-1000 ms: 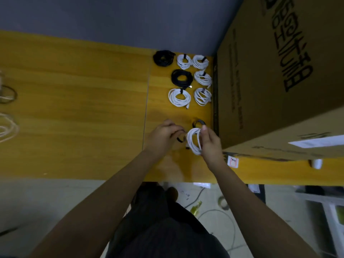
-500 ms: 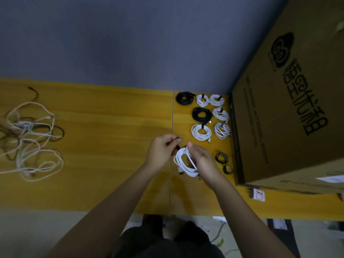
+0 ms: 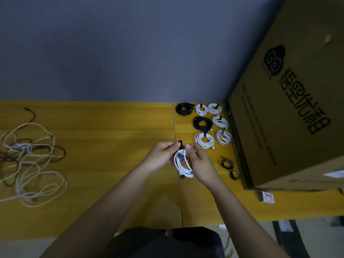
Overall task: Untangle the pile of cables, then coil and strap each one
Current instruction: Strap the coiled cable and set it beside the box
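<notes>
A coiled white cable (image 3: 183, 164) hangs between my hands above the yellow table (image 3: 111, 146). My left hand (image 3: 162, 155) pinches a short black strap (image 3: 180, 143) at the top of the coil. My right hand (image 3: 200, 162) grips the coil's right side, its fingertips meeting the strap. A tangled pile of white and dark cables (image 3: 28, 159) lies at the far left. Several strapped coils, white (image 3: 204, 140) and black (image 3: 202, 123), lie in rows at the back right.
A large cardboard box (image 3: 288, 118) stands on the table's right side, close to the coils. Two loose black straps (image 3: 227, 163) lie beside the box's base. A small card (image 3: 268, 197) lies near the front edge. A grey wall runs behind the table.
The camera has tilted up and left, bringing the tangled pile into view. Both hands with the white coil have shifted left of the loose straps, and the left hand now pinches a strap at the coil's top.
</notes>
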